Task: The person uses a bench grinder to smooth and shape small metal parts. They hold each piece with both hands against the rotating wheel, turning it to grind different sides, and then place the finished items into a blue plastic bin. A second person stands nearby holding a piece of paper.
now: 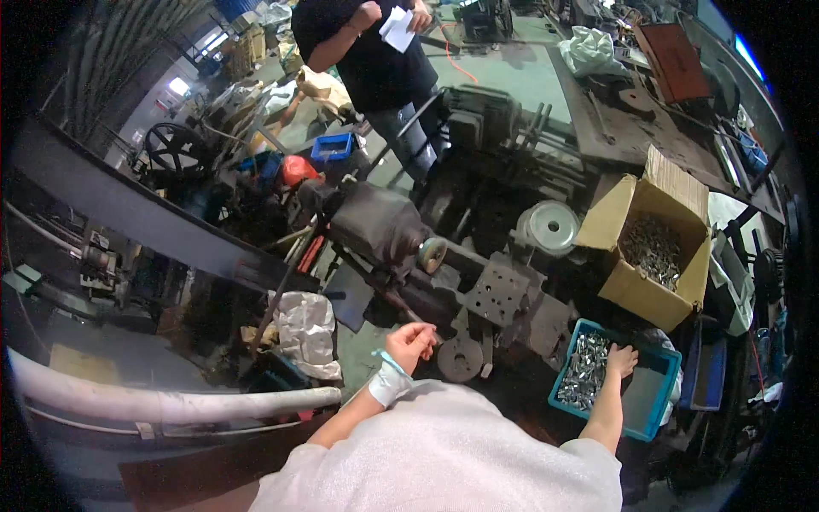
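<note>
A dark, lathe-like machine (499, 294) fills the centre. Right of it stands an open cardboard box (641, 297) of small metal pieces. Off the machine's near right side sits a teal plastic bin (650, 397). The wearer's right hand (622, 361) is in the bin, fingers loosely bent; whether they grip anything, I cannot tell. The left hand (410, 345), by the machine's near edge, has fingers curled toward the thumb; I cannot tell whether they meet or hold something. Shiny metal parts (583, 375) heap along the bin's left, just left of the right hand, the nearer one. The heap's long axis runs away from the wearer. Walls bound its left, far and near edges; bin floor shows rightward, with open room above.
</note>
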Available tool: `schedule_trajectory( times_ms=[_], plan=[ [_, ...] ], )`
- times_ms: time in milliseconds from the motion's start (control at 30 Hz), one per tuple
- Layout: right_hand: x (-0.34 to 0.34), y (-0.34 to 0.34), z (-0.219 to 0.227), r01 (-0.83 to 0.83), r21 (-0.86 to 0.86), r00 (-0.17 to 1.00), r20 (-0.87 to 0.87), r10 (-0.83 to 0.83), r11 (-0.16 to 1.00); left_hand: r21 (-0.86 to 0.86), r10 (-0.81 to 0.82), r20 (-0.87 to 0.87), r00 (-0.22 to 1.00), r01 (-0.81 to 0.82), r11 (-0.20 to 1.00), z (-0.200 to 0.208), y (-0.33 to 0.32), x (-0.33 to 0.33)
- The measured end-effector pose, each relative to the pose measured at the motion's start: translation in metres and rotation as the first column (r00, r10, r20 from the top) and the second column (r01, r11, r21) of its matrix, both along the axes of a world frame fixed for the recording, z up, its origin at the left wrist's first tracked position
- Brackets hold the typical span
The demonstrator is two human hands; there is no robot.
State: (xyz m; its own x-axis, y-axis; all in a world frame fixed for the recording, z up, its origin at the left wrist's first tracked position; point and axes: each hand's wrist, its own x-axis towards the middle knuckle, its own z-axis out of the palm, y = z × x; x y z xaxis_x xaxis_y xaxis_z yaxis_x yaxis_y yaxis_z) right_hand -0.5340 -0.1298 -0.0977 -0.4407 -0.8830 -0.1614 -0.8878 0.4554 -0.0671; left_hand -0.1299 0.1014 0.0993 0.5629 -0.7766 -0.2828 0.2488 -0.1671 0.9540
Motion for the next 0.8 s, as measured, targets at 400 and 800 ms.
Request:
schedule_trajectory(
  times_ms=[400,800],
  plan=[
    [0.025,0.001,-0.021,0.011,-0.074,0.996,0.086,-0.004,0.997,0.039,0.035,0.020,0.999,-0.036,0.999,-0.014,0.001,0.007],
    [0.037,-0.001,0.010,-0.052,0.071,0.998,0.042,0.049,0.996,0.018,0.149,0.169,0.974,-0.155,0.988,0.000,0.000,0.008]
  ],
)
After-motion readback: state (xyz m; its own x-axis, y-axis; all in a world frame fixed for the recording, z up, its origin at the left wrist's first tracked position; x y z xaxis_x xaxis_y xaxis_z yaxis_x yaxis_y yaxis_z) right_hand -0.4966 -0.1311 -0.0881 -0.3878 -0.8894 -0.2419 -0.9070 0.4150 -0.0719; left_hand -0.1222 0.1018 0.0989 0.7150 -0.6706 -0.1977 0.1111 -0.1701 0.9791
